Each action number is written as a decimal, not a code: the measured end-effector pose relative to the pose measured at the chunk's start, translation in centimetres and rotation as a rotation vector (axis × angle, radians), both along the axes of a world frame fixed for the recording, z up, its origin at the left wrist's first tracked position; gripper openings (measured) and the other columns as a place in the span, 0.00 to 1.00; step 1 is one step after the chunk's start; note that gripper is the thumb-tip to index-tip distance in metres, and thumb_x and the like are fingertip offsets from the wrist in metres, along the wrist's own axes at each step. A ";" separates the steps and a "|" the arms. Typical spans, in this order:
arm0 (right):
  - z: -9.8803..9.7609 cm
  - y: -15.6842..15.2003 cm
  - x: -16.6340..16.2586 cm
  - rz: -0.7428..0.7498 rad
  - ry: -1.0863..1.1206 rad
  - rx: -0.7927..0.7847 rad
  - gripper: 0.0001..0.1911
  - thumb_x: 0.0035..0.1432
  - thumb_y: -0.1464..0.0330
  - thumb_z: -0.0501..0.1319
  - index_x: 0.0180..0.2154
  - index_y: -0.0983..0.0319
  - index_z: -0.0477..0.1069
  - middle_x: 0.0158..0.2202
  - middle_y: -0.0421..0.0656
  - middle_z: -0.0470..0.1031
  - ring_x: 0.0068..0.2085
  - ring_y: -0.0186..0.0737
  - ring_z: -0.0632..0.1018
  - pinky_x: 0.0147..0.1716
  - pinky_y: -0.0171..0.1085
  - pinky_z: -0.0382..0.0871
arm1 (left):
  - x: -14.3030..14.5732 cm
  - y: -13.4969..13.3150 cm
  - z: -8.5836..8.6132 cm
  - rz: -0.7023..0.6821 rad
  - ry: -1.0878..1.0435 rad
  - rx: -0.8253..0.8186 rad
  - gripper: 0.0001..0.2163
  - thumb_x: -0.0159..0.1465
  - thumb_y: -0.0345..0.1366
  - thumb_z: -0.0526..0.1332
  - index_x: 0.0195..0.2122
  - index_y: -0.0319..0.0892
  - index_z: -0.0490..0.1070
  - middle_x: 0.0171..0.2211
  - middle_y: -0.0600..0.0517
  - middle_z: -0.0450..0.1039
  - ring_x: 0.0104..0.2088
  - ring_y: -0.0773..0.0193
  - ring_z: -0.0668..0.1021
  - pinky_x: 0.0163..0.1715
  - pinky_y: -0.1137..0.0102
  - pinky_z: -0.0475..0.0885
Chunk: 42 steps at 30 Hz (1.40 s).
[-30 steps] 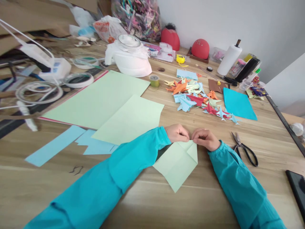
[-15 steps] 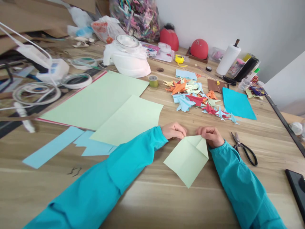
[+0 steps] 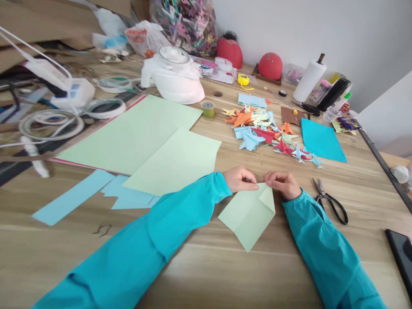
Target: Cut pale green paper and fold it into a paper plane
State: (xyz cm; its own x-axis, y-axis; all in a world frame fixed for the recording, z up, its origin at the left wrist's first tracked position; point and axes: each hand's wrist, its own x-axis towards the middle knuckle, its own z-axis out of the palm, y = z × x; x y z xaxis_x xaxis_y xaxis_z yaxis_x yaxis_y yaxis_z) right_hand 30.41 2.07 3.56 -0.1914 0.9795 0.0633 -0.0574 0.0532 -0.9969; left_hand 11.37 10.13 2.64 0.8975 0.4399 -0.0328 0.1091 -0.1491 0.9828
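A small pale green sheet of paper [image 3: 246,219] hangs between my hands, creased down its middle, with a flap folded over at its upper right. My left hand [image 3: 241,178] pinches its top edge from the left. At the top right corner, my right hand [image 3: 285,184] grips the paper between thumb and fingers. The fingertips of both hands nearly meet there. A larger pale green sheet [image 3: 180,161] lies left of my hands, partly over a stack of big green sheets [image 3: 138,128].
Scissors [image 3: 328,199] lie right of my right hand. Folded paper cranes [image 3: 254,137] pile up beyond my hands, beside a turquoise sheet [image 3: 323,139]. Blue paper strips [image 3: 74,195] are at left, a thread spool [image 3: 208,109] stands behind, and a phone [image 3: 401,253] rests at the right edge.
The hands have drawn closer together at the paper's top. The small green sheet has shifted slightly left, and its right-hand flap lies at a different angle.
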 end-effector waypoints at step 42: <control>0.2 0.4 -1.1 0.217 -0.564 0.365 0.19 0.58 0.57 0.58 0.20 0.60 0.69 0.20 0.39 0.68 0.26 0.35 0.69 0.33 0.38 0.61 | 0.4 -0.4 0.1 -0.013 0.008 0.201 0.08 0.54 0.35 0.58 0.23 0.36 0.73 0.22 0.54 0.70 0.24 0.70 0.69 0.25 0.75 0.62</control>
State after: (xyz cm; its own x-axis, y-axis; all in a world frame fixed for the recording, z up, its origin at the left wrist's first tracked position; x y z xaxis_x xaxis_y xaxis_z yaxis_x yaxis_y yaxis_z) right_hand 29.30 2.51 3.72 -0.4807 0.8504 0.2139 0.4159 0.4358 -0.7982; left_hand 11.72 9.73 2.76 0.9030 0.4271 0.0471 0.1141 -0.3439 0.9321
